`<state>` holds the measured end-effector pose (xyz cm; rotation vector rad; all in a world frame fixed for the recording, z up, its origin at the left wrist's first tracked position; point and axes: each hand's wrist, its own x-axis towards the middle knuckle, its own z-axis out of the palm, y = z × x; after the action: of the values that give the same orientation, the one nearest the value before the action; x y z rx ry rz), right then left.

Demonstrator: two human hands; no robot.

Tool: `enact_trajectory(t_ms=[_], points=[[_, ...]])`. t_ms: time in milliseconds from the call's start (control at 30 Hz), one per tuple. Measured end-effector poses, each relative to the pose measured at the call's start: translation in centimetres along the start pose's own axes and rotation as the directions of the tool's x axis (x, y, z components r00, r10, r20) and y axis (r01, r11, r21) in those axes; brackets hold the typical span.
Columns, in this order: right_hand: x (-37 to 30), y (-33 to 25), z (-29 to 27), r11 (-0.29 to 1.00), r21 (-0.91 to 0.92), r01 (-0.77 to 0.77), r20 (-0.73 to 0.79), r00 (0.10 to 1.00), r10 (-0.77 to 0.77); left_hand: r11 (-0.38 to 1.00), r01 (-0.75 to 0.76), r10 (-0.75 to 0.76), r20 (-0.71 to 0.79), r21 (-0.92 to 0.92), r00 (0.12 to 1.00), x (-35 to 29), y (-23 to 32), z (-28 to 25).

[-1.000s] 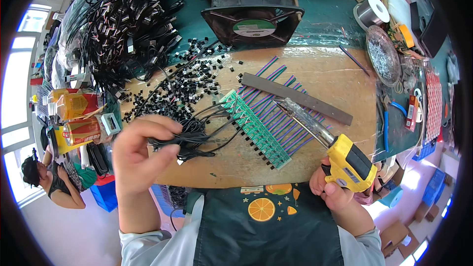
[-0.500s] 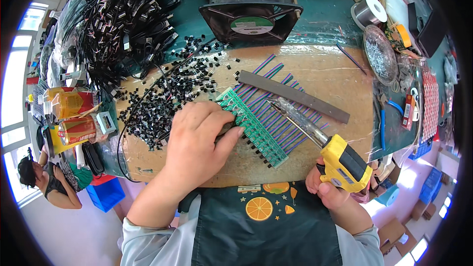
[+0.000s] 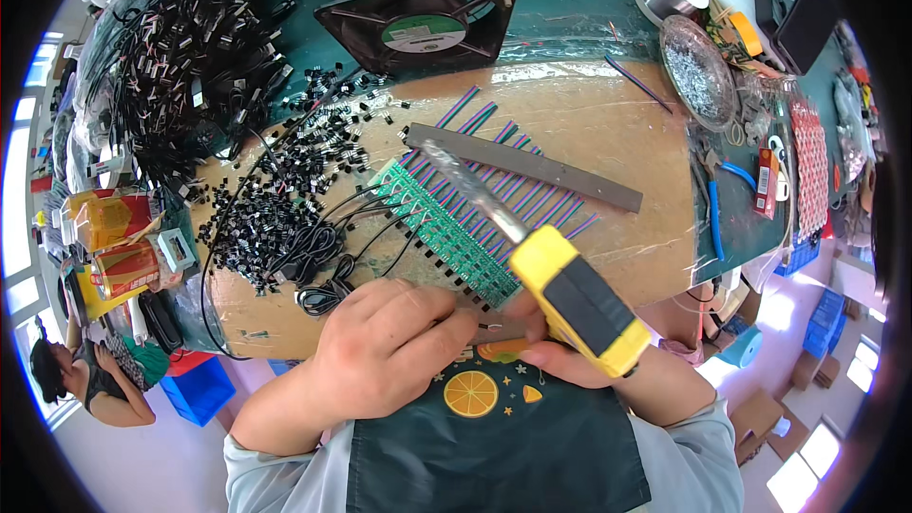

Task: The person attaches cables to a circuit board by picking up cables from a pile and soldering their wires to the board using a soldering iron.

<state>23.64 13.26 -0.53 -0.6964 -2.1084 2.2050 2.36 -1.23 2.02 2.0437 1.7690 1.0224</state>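
Soldering gun (image 3: 556, 290) | clamped in my right hand (image 3: 560, 358) | tip at 11 o'clock over green circuit-board strip (image 3: 445, 233) | left hand (image 3: 385, 347) curled, grip unclear

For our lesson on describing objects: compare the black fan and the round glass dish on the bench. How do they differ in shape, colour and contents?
The black fan has a squarish dark frame; the glass dish is round and clear. The fan shows blades around a green hub label, while the dish holds a heap of small silvery bits. The fan sits at the far middle of the bench, the dish toward the far right. Both rest on the green surface, beyond both hands.
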Motion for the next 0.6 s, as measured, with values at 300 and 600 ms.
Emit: enact_trajectory(t_ms=[300, 600], points=[[0.9, 0.5, 0.4, 0.935, -0.258, 0.243, 0.092, 0.970, -0.227, 0.998, -0.020, 0.022, 0.050, -0.055, 0.999, -0.1, 0.9, 0.7], [0.5, 0.6, 0.7, 0.944, -0.269, 0.191, 0.071, 0.981, -0.178, 0.992, 0.122, -0.113, 0.188, -0.040, 0.976, 0.2, 3.1, 0.1]])
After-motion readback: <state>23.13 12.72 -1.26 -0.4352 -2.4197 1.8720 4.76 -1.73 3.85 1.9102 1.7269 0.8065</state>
